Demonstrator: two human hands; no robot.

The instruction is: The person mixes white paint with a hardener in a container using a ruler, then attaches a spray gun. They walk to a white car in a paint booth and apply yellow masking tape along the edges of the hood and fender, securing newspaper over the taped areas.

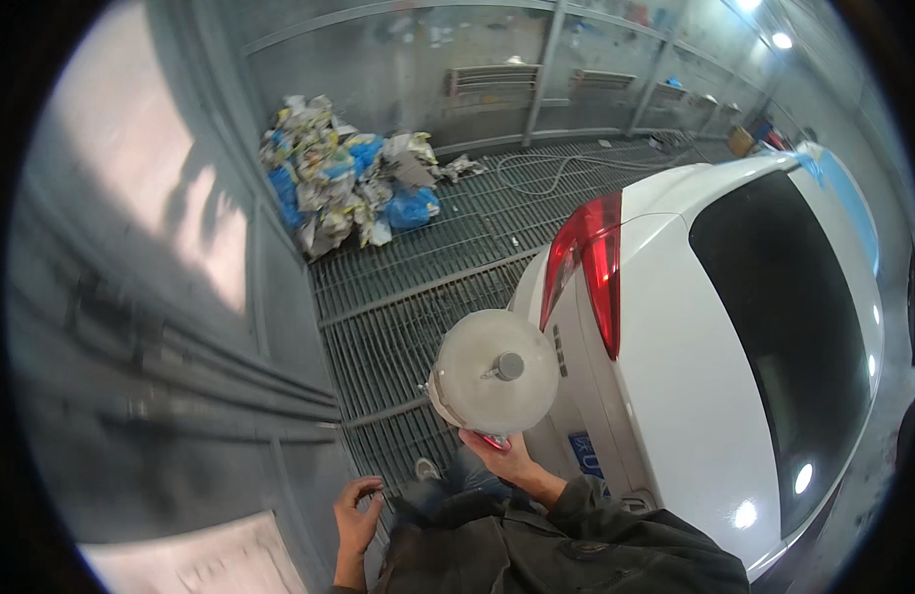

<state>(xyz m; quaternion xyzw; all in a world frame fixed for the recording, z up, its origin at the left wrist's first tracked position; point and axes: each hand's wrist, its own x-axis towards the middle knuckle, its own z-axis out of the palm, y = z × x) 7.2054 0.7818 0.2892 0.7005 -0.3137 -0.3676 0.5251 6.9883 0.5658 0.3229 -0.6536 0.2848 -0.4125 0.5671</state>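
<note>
In a grey-walled spray booth, we hold a spray gun [493,381] in our right hand [505,459], fingers clamped round the red grip beneath its broad, pale plastic paint cup. The gun sits just above the near left corner of a white car [675,396], close to the red tail light [594,267]. Our left hand [356,515] hangs free at the lower edge, fingers loosely curled, holding nothing and well apart from the right.

We judge the gun top-heavy: the round, lidded cup is wide and rigid, smooth and dusted with overspray, so likely slick. The narrow grip below is the sound place to take it, not the cup or its small metal cap.

The floor [418,297] is dark steel grating, ribbed and hard. Far left lies a heap of crumpled masking paper [338,178], blue, white and yellow, soft and light. A thin hose [546,168] loops across the far grating. The car's paint looks glossy, its rear window dark.
</note>
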